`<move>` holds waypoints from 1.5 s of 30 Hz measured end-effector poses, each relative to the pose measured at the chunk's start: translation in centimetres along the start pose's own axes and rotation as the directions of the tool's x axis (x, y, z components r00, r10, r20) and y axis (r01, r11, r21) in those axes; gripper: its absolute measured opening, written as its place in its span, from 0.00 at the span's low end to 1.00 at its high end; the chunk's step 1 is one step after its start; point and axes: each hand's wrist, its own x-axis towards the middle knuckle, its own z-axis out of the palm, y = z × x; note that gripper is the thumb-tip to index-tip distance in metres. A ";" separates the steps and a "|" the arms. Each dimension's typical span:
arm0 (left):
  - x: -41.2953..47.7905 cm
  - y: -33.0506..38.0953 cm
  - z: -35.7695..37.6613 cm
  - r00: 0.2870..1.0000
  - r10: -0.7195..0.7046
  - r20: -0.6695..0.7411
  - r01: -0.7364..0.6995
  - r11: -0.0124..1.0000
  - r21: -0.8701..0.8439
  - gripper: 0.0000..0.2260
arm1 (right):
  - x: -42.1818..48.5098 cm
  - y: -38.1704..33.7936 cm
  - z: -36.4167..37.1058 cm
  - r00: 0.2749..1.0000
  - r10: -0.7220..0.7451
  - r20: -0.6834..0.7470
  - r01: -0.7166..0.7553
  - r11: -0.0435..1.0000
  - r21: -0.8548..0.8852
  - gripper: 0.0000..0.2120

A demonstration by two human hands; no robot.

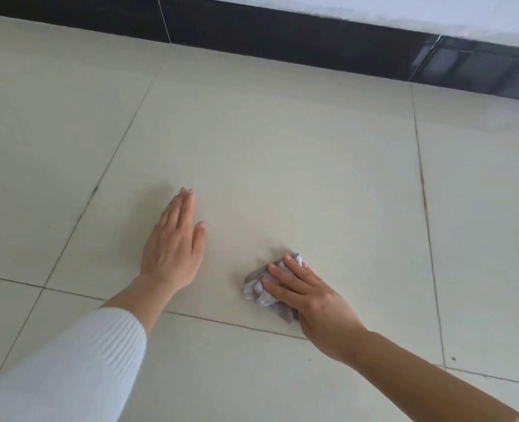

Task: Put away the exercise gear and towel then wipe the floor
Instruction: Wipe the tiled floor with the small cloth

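Observation:
A crumpled grey cloth (259, 292) lies on the pale tiled floor (282, 153), near the middle of the view. My right hand (308, 300) presses down on it with fingers stretched out flat, covering its right part. My left hand (174, 243) rests flat on the bare floor to the left of the cloth, fingers straight and together, holding nothing. A white ribbed sleeve covers my left forearm; my right forearm is bare.
A dark skirting strip (282, 35) runs along the foot of a white wall (404, 10) at the far side. Dark grout lines cross the floor between the large tiles. A small dark speck (453, 358) lies on a tile at the right.

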 end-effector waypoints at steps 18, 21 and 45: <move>2.2 -8.5 0.2 0.988 -0.149 -0.045 0.151 0.988 0.027 0.30 | 25.2 13.0 -7.0 0.757 0.632 -0.166 -0.651 0.752 -0.102 0.28; 2.3 -8.4 0.0 0.987 -0.153 -0.037 0.155 0.987 0.039 0.29 | 28.7 10.9 -6.3 0.789 0.603 -0.118 -0.613 0.786 -0.083 0.28; 2.3 -8.0 -0.2 0.982 -0.189 0.011 0.189 0.982 0.005 0.30 | 9.9 9.5 -5.6 0.301 0.870 -0.390 -0.888 0.405 0.217 0.29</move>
